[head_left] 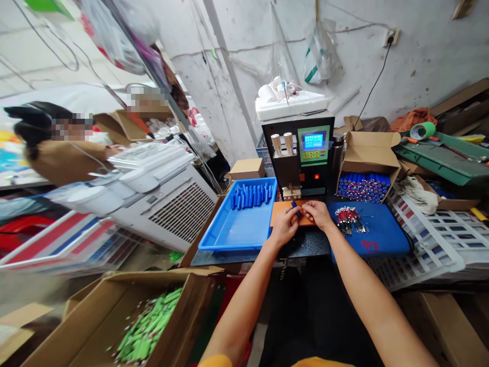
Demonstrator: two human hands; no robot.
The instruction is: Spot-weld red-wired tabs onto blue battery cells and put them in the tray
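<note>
My left hand (pixel 284 227) is closed on a blue cylindrical battery cell (pixel 294 204), held in front of a black spot welder (pixel 324 176) with a lit blue screen. Close beside it, my right hand (pixel 320 214) pinches something too small to make out near the cell's side. Both hands are over an orange pad (pixel 278 209) below the welder's electrodes (pixel 291 191). To the left, a blue tray (pixel 233 248) holds a row of blue cells (pixel 250 196). On the right, red and black wire leads (pixel 348 219) lie on a blue mat (pixel 385 224).
An open cardboard box (pixel 369 148) full of blue cells stands right of the welder. At lower left, another box (pixel 95 316) holds green-wrapped cells (pixel 153 323). A white crate (pixel 431 244) borders the mat. A person (pixel 64 158) sits at far left behind a grey air cooler (pixel 171 204).
</note>
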